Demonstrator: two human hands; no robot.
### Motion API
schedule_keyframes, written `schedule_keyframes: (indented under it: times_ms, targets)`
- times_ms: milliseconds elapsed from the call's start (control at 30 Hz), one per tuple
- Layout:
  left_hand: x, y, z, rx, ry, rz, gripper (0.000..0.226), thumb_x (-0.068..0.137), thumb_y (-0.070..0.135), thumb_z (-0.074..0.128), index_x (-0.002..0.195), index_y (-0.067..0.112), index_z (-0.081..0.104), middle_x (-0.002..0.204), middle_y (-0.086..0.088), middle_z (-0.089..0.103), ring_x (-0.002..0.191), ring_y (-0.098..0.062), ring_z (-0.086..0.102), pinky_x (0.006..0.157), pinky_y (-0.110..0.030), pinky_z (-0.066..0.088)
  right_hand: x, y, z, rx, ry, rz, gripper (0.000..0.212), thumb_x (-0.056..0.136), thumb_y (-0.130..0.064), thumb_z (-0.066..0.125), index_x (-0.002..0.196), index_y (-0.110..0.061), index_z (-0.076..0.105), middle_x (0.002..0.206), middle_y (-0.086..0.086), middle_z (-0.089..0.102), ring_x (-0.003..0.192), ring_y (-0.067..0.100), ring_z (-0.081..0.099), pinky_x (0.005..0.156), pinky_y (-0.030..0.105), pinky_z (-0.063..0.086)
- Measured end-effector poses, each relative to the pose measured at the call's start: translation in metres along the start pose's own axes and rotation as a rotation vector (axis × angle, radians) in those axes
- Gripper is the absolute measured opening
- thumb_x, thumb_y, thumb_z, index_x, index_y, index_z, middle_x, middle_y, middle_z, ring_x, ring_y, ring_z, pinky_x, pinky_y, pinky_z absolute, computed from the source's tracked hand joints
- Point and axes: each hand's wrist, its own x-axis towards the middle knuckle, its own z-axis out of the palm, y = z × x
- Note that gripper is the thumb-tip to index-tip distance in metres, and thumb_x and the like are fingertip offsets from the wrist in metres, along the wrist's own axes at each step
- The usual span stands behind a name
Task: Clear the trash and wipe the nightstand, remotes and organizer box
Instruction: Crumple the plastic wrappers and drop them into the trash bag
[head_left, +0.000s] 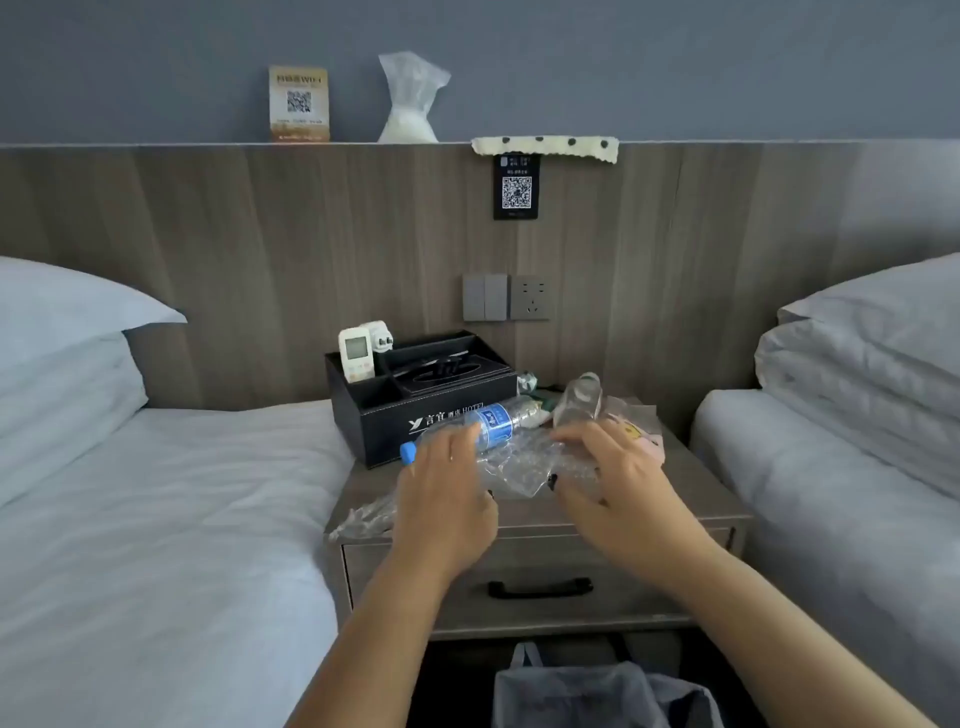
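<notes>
On the nightstand (691, 499), both hands (447, 488) (618, 478) rest spread, seemingly flat, on crumpled plastic wrap (519, 467).

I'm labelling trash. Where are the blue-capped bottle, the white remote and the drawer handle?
blue-capped bottle (496, 419), head view, on its blue label.
white remote (356, 355), head view, on its screen.
drawer handle (540, 588), head view, mid-bar.

The counter (540, 512) in front of me stands between two beds. On its left back part sits the black organizer box (415, 410). Beside it lie a clear bottle with a blue label (491, 426), a second clear bottle (579, 400), crumpled clear plastic wrap (519, 467) and a strip of plastic film (363, 519) hanging over the front left edge.
</notes>
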Motion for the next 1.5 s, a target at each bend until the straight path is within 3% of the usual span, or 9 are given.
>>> schedule_keyframes:
  times_ms: [167, 367, 567, 700, 833, 1000, 1167, 1267, 1500]
  targets:
    - [0.014, -0.019, 0.027, 0.192, 0.010, -0.055, 0.082, 0.085, 0.019, 0.053, 0.151, 0.031, 0.007, 0.143, 0.003, 0.042, 0.124, -0.021, 0.046, 0.095, -0.038, 0.041, 0.005, 0.026, 0.028, 0.198, 0.119, 0.071, 0.038, 0.089, -0.013, 0.060, 0.120, -0.034, 0.051, 0.114, -0.017, 0.051, 0.109, -0.004, 0.049, 0.088, 0.021, 0.044]
    - [0.013, -0.033, 0.043, 0.084, 0.255, 0.096, 0.093, 0.083, 0.009, 0.069, 0.155, 0.024, 0.012, 0.110, -0.003, 0.066, 0.057, -0.015, 0.060, 0.041, -0.027, 0.044, 0.008, 0.053, 0.054, 0.265, 0.241, 0.093, 0.038, 0.089, -0.012, 0.062, 0.124, -0.023, 0.051, 0.117, -0.012, 0.056, 0.108, 0.001, 0.054, 0.091, 0.029, 0.050]
    - [0.003, -0.015, 0.035, -0.133, 0.529, 0.229, 0.060, 0.086, 0.006, 0.070, 0.139, 0.013, 0.042, 0.124, -0.005, 0.066, 0.100, -0.017, 0.067, 0.080, -0.027, 0.052, 0.021, 0.040, 0.044, 0.613, 0.448, 0.266, 0.049, 0.083, -0.027, 0.071, 0.124, -0.034, 0.045, 0.122, -0.016, 0.053, 0.103, 0.001, 0.058, 0.079, 0.018, 0.050]
    - [-0.005, -0.006, 0.037, -0.250, 0.510, 0.245, 0.046, 0.086, 0.009, 0.068, 0.124, 0.019, 0.044, 0.124, -0.001, 0.065, 0.110, -0.014, 0.063, 0.084, -0.037, 0.055, 0.027, 0.027, 0.044, 1.001, 0.318, 0.500, 0.087, 0.053, -0.055, 0.086, 0.126, -0.042, 0.040, 0.127, -0.011, 0.052, 0.104, 0.013, 0.065, 0.088, 0.046, 0.056]
    - [-0.016, 0.009, 0.044, -0.602, 0.433, 0.317, 0.061, 0.089, 0.014, 0.066, 0.138, 0.017, 0.029, 0.139, 0.006, 0.052, 0.111, -0.009, 0.064, 0.075, -0.036, 0.059, 0.024, 0.025, 0.038, 1.149, 0.301, 0.467, 0.073, 0.079, -0.010, 0.075, 0.138, -0.034, 0.038, 0.104, -0.005, 0.070, 0.081, 0.014, 0.073, 0.072, 0.043, 0.061]
    - [-0.018, 0.020, 0.050, -0.708, 0.260, 0.281, 0.096, 0.082, 0.047, 0.067, 0.149, 0.028, 0.001, 0.157, 0.006, 0.020, 0.141, -0.017, 0.036, 0.109, -0.030, 0.038, 0.020, 0.042, 0.021, 1.159, 0.362, 0.439, 0.065, 0.086, 0.010, 0.057, 0.134, -0.033, 0.045, 0.098, 0.001, 0.075, 0.068, 0.016, 0.072, 0.065, 0.036, 0.057]
    - [-0.024, 0.032, 0.044, -1.120, -0.124, -0.049, 0.098, 0.068, 0.072, 0.067, 0.142, 0.052, 0.006, 0.142, 0.019, 0.040, 0.107, -0.006, 0.065, 0.089, -0.029, 0.054, 0.016, 0.051, 0.019, 1.250, 0.377, 0.392, 0.062, 0.089, 0.011, 0.053, 0.129, -0.035, 0.050, 0.109, 0.004, 0.072, 0.082, 0.019, 0.074, 0.067, 0.033, 0.058]
    - [-0.020, 0.036, 0.043, -1.243, -0.119, -0.266, 0.074, 0.070, 0.045, 0.069, 0.135, 0.035, 0.035, 0.116, 0.012, 0.066, 0.085, 0.000, 0.069, 0.070, -0.015, 0.051, 0.015, 0.054, 0.029, 1.111, 0.426, 0.320, 0.064, 0.089, 0.013, 0.054, 0.127, -0.039, 0.054, 0.119, 0.003, 0.066, 0.079, 0.012, 0.072, 0.063, 0.032, 0.060]
    - [-0.008, 0.022, 0.045, -1.531, -0.215, -0.643, 0.030, 0.063, 0.012, 0.070, 0.092, 0.009, 0.062, 0.085, -0.014, 0.072, 0.073, -0.026, 0.067, 0.068, -0.032, 0.053, 0.006, 0.073, 0.042, 0.194, 0.447, -0.276, 0.077, 0.076, 0.018, 0.047, 0.139, -0.027, 0.047, 0.125, -0.012, 0.054, 0.097, 0.004, 0.058, 0.070, 0.018, 0.051]
